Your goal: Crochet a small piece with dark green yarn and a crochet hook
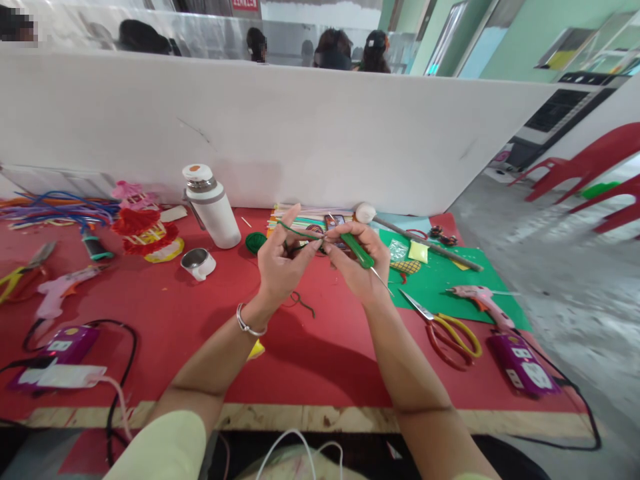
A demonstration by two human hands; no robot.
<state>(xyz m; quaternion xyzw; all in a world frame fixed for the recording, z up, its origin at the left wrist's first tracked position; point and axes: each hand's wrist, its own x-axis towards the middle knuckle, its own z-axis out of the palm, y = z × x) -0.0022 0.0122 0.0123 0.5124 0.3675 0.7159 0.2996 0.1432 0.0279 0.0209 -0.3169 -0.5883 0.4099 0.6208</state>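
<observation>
My left hand is closed on green yarn, its thumb and fingertips pinched together and the strand running over a raised finger. My right hand is wrapped around a crochet hook with a green handle and a thin metal shaft pointing down past the wrist. The fingertips of both hands meet at the yarn, and the small piece between them is too little to make out. A ball of dark green yarn lies left of my left hand. Beneath the hands, a loose yarn tail rests on the red table.
Scissors, a pink glue gun and a purple power strip lie at the right. A white thermos and its cup stand left. A white partition rises behind. Another glue gun lies far left.
</observation>
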